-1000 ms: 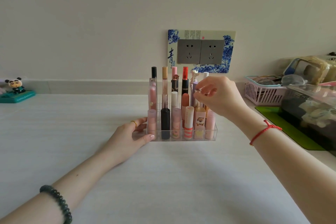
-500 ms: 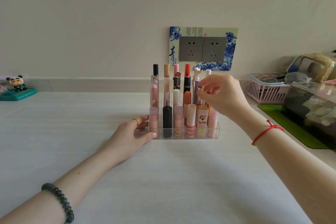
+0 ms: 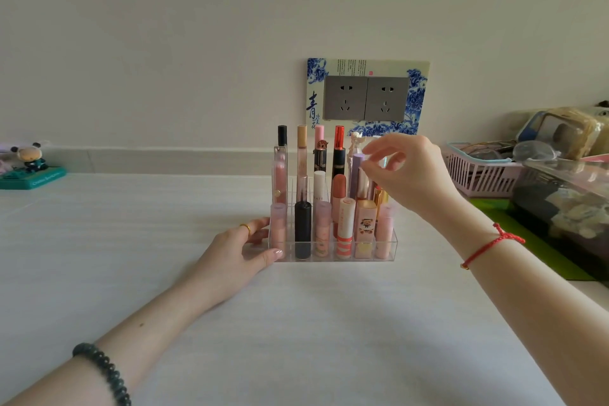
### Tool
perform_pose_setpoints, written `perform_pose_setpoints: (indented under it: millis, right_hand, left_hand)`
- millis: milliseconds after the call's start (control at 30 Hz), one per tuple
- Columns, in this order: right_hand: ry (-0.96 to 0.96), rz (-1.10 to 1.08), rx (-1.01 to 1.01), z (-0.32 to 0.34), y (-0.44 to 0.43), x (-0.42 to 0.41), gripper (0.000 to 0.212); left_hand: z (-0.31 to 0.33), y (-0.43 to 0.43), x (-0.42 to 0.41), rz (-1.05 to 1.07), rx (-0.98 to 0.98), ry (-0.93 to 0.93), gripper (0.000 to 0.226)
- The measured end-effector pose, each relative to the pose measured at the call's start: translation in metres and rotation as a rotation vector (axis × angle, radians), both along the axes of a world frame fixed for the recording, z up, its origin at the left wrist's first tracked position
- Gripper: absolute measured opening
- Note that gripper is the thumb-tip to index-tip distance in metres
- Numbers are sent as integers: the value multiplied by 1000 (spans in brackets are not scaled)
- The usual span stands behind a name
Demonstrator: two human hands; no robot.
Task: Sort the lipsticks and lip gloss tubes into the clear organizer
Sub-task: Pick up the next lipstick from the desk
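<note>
The person is working at the clear organizer point(image 3: 393, 249), which is standing upright on the white table point(image 3: 296, 333) and already holding rows of lipsticks and gloss tubes, the shorter ones in front and the taller ones behind.

The left hand point(image 3: 237, 254) is lying loosely open against the organizer's left end, thumb tip at the front corner and fingers along the side wall, bracing it rather than gripping it.

The right hand point(image 3: 408, 175) is hovering over the right of the middle rows with its fingers curled in, forefinger and thumb tips meeting at the cap of the lilac tube point(image 3: 356, 175). Whether they are actually pinching that cap, or only touching it, cannot be told (the fingertips are hiding the contact).

To do this step well, the right hand is probably best moving the tube straight up or down along its slot, since the neighbours are standing close. The left hand should be pressing steadily so the light tray is not sliding or tipping.
</note>
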State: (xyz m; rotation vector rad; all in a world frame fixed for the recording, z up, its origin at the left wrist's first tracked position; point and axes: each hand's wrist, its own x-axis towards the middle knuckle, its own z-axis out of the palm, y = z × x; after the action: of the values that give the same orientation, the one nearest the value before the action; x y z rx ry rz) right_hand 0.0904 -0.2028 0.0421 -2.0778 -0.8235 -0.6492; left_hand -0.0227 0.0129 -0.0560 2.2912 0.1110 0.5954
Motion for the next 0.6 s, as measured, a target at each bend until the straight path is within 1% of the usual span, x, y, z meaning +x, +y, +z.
perform_pose_setpoints:
  millis: [67, 167, 233, 333, 467, 600]
  right_hand:
    - [-67, 6, -74, 6, 4, -2, 16]
    - [-154, 45, -291, 12, 14, -6, 22]
    - [-178, 48, -412, 14, 21, -6, 23]
    - [-196, 38, -531, 15, 26, -5, 21]
    - [-213, 27, -608, 15, 30, -5, 22]
    - [-196, 34, -593, 16, 30, -7, 21]
  left_hand:
    - [0, 0, 0, -2, -9, -3, 52]
    - [0, -1, -1, -2, -10, -13, 51]
    - [1, -1, -1, -11, -11, -17, 50]
    - [1, -2, -2, -17, -10, -13, 50]
    - [1, -2, -2, -16, -13, -6, 52]
    - [1, -2, -2, -9, -13, 0, 53]
